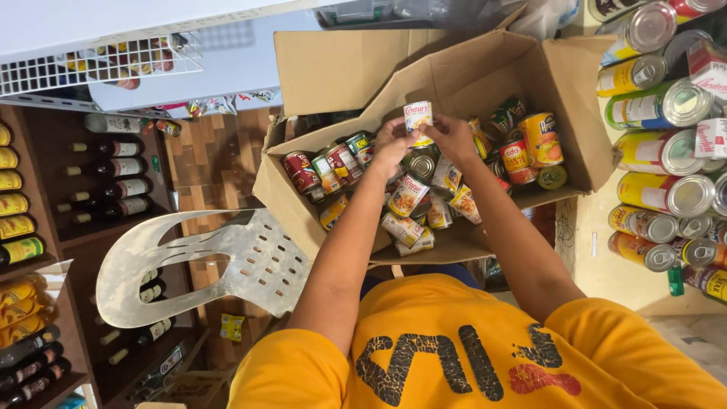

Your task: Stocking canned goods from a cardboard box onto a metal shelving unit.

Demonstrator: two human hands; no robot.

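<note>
Stacked tins line the right-hand shelf [666,189], wine bottles [113,167] the left, and between them sits an open cardboard box [575,113] heaped with glossy cans. Both hands, left [392,144] and right [452,136], meet above it, clamped on one small white-labelled tin [417,119], upright, equally near each, smooth metal against rough card.

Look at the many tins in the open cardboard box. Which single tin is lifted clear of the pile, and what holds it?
The small white-labelled tin, held above the cardboard box between the left hand and right hand. All the others lie loose in the box.
</note>
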